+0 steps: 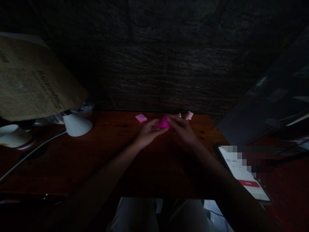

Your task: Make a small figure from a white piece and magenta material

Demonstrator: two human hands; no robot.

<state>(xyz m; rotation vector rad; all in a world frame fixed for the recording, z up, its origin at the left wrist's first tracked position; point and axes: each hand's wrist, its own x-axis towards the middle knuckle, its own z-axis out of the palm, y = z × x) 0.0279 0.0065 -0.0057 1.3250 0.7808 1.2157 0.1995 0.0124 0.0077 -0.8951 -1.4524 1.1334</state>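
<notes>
A bright magenta piece of paper point(164, 122), seemingly folded, is held over the wooden table between both of my hands. My left hand point(151, 131) grips its left side, thumb along the lower edge. Fingers of my right hand point(181, 127) pinch it from the right. Behind my hands lies a flat pink square of paper point(141, 118) on the left. At the right, a pale pink folded paper point(189, 115) stands near the wall, and a smaller pale scrap point(179, 115) shows partly behind my right hand. Dim light hides the folds.
A lamp with a newsprint shade point(41, 80) and white base point(77, 125) stands left, its cable crossing the wooden table point(108, 138). Beside it is a white cup point(14, 136). A lit phone point(243, 174) lies to the right. The dark brick wall point(154, 61) borders the back.
</notes>
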